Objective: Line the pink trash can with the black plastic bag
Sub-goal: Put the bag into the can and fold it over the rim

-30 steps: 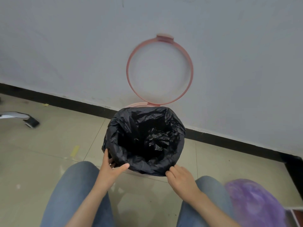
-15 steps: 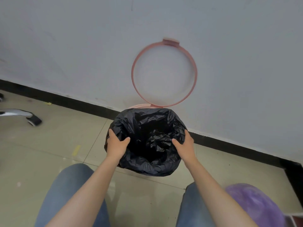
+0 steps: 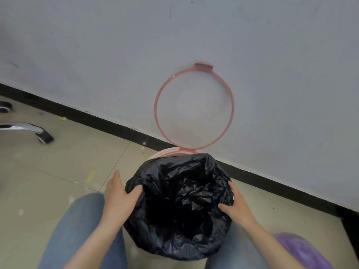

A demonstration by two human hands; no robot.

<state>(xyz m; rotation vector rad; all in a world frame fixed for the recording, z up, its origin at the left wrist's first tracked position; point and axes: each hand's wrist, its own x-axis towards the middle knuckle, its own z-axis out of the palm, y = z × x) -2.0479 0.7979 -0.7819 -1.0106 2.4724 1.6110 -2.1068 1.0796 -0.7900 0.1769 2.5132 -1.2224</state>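
Head view: my left hand [image 3: 118,200] and right hand [image 3: 236,207] have slid farther back along the black plastic bag [image 3: 178,202], each grip pinching its folded edge. Only the pink trash can [image 3: 165,153]'s far rim stays bare, so lining looks nearly done.

One round pink plastic trash can [image 3: 167,153], one crumpled black plastic bag [image 3: 180,202], one pink plastic hoop ring [image 3: 194,107], two bare hands, one purple plastic bag [image 3: 301,251], one chrome chair leg [image 3: 21,127].

Thin, crinkled black plastic bag [image 3: 180,200], faintly glossy on its creases. Smooth matt pink plastic on the trash can [image 3: 165,153] rim and raised ring [image 3: 194,105]. Glazed beige floor [image 3: 48,171] tiles, scuffed. Matt painted wall [image 3: 116,55]. Polished chrome chair leg [image 3: 23,127]. Blue denim [image 3: 77,230].
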